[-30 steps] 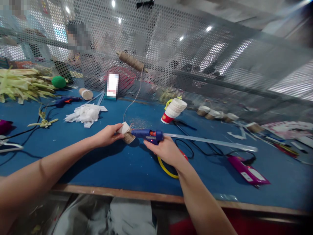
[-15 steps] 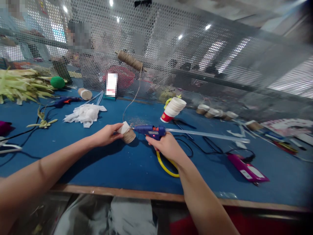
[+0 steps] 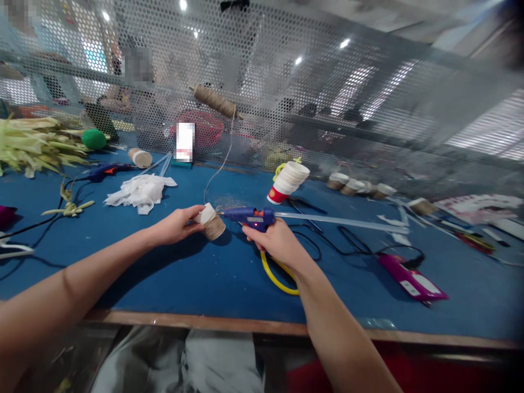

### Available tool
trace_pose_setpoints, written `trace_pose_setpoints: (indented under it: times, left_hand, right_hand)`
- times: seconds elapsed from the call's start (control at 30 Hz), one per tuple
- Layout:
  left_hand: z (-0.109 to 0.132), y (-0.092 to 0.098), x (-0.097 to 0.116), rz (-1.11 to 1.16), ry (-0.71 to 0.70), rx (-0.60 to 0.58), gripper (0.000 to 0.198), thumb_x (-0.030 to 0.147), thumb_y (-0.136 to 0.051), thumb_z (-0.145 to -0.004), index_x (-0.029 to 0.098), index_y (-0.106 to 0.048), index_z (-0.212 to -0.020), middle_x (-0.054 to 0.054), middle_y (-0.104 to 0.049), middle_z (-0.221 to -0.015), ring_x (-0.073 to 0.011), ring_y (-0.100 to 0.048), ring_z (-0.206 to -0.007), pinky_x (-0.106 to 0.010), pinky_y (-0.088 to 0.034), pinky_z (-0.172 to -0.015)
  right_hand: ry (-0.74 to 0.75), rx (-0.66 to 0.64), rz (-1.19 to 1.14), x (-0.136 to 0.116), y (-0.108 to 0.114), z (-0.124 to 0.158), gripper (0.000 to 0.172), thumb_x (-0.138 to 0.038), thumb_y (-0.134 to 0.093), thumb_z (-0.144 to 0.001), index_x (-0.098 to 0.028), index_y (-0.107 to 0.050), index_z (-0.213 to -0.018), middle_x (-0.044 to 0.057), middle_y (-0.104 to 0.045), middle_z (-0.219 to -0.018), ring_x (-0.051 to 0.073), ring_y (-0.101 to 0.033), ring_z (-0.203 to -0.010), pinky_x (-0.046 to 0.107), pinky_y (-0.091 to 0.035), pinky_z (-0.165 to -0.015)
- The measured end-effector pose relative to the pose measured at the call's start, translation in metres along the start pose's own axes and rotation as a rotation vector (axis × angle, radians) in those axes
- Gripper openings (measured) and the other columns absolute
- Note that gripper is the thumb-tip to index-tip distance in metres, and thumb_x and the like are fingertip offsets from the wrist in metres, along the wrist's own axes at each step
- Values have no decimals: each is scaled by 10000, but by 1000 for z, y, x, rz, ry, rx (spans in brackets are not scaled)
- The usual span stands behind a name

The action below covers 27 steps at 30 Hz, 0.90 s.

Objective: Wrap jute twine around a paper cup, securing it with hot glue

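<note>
My left hand [image 3: 183,224] grips a small paper cup [image 3: 210,221], tilted, its lower part wrapped in brown twine. A strand of twine [image 3: 221,168] runs from the cup up to a spool [image 3: 215,100] on the mesh panel. Closed around the handle of a blue glue gun [image 3: 250,216] is my right hand [image 3: 272,240]. The gun's nozzle meets the twine at the cup's edge; whether glue is coming out is too small to tell. A long clear glue stick [image 3: 339,221] sticks out of the gun's back, and a small red light glows on its side.
Stacked paper cups [image 3: 288,182] lean behind the gun. Several twine-wrapped cups [image 3: 351,186] stand at back right. A purple power box [image 3: 412,277] with black cords lies at right. White cloth scraps [image 3: 141,192], a second glue gun [image 3: 107,170] and dried husks [image 3: 36,143] lie at left.
The view has shifted very slightly. Both hands, the cup and the glue gun keep almost the same positions.
</note>
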<state>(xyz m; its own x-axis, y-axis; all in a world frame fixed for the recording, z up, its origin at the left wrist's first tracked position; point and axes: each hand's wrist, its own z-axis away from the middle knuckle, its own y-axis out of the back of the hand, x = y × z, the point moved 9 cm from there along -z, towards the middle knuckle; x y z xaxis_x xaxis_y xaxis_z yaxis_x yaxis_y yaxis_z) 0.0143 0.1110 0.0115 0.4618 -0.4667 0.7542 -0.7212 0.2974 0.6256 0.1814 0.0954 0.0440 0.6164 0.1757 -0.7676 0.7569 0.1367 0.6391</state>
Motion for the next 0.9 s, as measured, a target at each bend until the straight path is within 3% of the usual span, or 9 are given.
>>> trace_pose_setpoints:
  times: [0.27,0.57,0.9]
  left_hand:
    - [0,0,1,-28,17,18,391,301,-463,-777,97,-460,-1111,-118,-599,-998,-197,-562,-853,-292,-435,-756]
    - [-1,-2,-1,-11,-20,23,392,286,-451,-784,77,-455,-1116,-126,-584,-1015,-196,-559,-872,-296,-434,-778]
    - [0,0,2,-25,-20,10,380,280,-467,-779,108,-463,-1118,-110,-600,-1004,-191,-563,-863,-278,-427,-766]
  right_hand:
    - [33,-18,24,-10,-4,5,218,-325,-544,-694,-156,-518,-559,-23,-476,-413,100,-446,-380,231,-368,-422]
    - [169,21,150,-24,-7,10,189,-280,-537,-690,-176,-478,-544,-21,-516,-482,97,-439,-432,238,-389,-486]
    - [81,64,100,-7,4,2,189,-320,-552,-680,-166,-519,-577,24,-590,-517,120,-485,-421,256,-400,-466]
